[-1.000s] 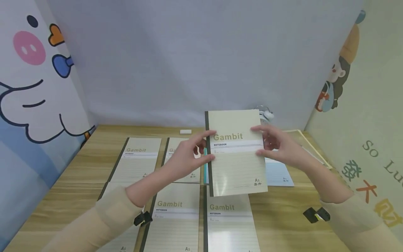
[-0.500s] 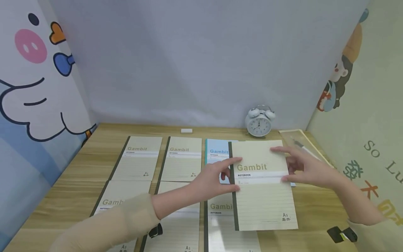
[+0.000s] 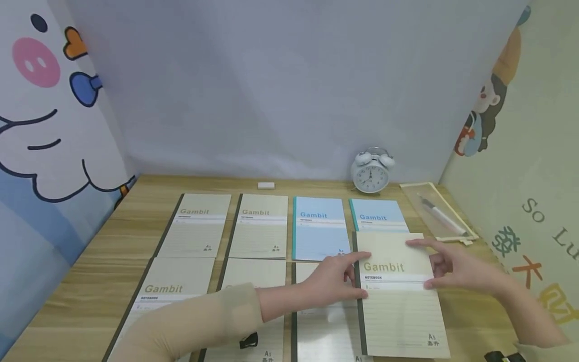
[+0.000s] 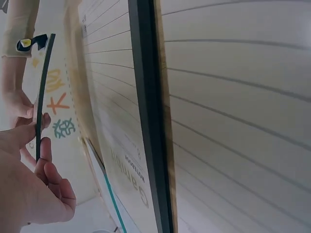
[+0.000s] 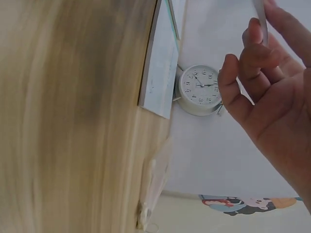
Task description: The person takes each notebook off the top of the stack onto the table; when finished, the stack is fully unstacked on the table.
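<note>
Desk, head view, left to right. Back row: two cream notebooks, then two blue notebooks, lying flat side by side. A front row of cream notebooks lies before them, partly covered by the left sleeve. A small white eraser sits near the back edge; an alarm clock stands at the back edge, right of centre. A clear pen pouch lies by the back right corner.

Left hand: fingers curled, pinching the dark spine edge of the held notebook; the left wrist view shows thumb and fingers on either side of the thin edge.

Held notebook: cream, cover up, toward the front right of the desk, overlapping the front part of the right blue notebook. The pictures do not settle whether it rests on the desk or sits just above it.

Right hand: thumb on top, fingers at the right edge of the cover, gripping it.
</note>
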`<state>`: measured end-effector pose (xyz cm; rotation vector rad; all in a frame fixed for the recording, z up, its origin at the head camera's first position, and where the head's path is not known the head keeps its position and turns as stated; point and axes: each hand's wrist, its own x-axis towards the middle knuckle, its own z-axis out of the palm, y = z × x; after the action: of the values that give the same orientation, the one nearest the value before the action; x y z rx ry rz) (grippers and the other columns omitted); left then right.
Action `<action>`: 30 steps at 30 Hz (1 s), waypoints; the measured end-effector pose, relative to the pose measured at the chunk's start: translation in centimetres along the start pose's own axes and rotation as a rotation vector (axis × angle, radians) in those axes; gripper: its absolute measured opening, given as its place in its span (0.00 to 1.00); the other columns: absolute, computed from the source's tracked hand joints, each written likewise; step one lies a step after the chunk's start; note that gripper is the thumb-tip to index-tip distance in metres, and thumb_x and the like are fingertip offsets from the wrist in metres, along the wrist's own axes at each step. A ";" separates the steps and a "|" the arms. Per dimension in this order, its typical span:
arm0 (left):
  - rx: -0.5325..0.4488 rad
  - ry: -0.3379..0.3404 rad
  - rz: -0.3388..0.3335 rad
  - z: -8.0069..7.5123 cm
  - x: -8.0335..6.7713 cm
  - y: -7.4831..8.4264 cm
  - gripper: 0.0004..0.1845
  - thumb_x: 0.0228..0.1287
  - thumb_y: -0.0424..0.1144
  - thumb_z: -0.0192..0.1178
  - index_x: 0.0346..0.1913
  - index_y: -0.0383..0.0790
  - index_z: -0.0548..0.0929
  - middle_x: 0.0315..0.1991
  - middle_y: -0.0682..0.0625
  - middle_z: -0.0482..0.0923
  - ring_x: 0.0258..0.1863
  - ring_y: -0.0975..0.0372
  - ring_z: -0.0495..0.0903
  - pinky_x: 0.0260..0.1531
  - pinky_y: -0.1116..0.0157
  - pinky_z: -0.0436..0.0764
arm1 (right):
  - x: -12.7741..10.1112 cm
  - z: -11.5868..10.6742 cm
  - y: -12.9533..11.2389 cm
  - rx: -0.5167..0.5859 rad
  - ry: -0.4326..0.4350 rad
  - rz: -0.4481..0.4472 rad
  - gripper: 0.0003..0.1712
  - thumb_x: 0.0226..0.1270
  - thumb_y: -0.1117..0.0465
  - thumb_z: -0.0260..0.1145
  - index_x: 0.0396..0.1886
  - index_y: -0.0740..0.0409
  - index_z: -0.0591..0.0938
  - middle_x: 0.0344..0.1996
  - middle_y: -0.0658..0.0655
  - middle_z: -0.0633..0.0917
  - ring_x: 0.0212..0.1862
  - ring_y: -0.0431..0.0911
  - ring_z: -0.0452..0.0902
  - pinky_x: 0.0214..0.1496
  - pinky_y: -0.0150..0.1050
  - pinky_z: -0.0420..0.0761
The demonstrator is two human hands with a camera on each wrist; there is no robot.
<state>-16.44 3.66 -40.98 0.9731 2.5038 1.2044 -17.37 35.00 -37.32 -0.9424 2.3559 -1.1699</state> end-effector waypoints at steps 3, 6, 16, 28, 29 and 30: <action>0.040 -0.029 -0.009 1.0 0.5 0.0 0.40 0.51 0.45 0.72 0.68 0.51 0.66 0.22 0.64 0.73 0.18 0.74 0.70 0.22 0.77 0.70 | -0.4 0.3 0.9 0.006 -0.019 -0.014 0.45 0.56 0.68 0.70 0.71 0.64 0.57 0.14 0.58 0.74 0.18 0.31 0.68 0.18 0.32 0.72; 0.078 -0.069 -0.009 1.7 1.0 0.2 0.40 0.51 0.43 0.72 0.68 0.47 0.67 0.21 0.63 0.73 0.19 0.75 0.71 0.22 0.78 0.70 | -0.9 0.7 1.7 -0.010 -0.035 0.009 0.46 0.55 0.67 0.70 0.71 0.63 0.57 0.12 0.59 0.69 0.19 0.28 0.65 0.18 0.32 0.72; 0.097 -0.172 -0.085 3.5 1.6 0.5 0.41 0.49 0.40 0.73 0.68 0.43 0.67 0.19 0.62 0.74 0.19 0.74 0.72 0.22 0.78 0.71 | -2.0 1.4 3.7 0.033 -0.126 0.103 0.47 0.56 0.65 0.70 0.71 0.63 0.55 0.14 0.57 0.68 0.20 0.28 0.65 0.19 0.31 0.71; 0.288 -0.250 -0.104 4.4 2.6 0.3 0.38 0.48 0.49 0.73 0.64 0.47 0.72 0.47 0.58 0.82 0.43 0.71 0.79 0.44 0.76 0.74 | -2.0 1.6 5.1 0.070 -0.208 0.099 0.47 0.54 0.65 0.70 0.69 0.69 0.56 0.14 0.60 0.67 0.22 0.28 0.64 0.20 0.29 0.69; 0.307 -0.251 -0.107 4.5 2.7 0.4 0.38 0.48 0.50 0.72 0.64 0.47 0.73 0.52 0.59 0.80 0.49 0.70 0.78 0.48 0.74 0.74 | -2.0 1.6 5.2 0.067 -0.209 0.098 0.46 0.55 0.65 0.70 0.69 0.69 0.56 0.14 0.60 0.67 0.22 0.28 0.64 0.20 0.30 0.69; 0.323 -0.256 -0.112 4.5 2.8 0.5 0.37 0.48 0.50 0.72 0.64 0.48 0.73 0.56 0.59 0.77 0.53 0.69 0.76 0.51 0.73 0.73 | -2.0 1.5 5.3 0.058 -0.209 0.100 0.46 0.55 0.64 0.70 0.69 0.69 0.56 0.14 0.58 0.68 0.22 0.28 0.64 0.20 0.30 0.69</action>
<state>-16.42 8.48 -43.25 0.9690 2.5465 0.6102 -17.21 37.87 -42.39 -0.8708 2.1658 -1.0419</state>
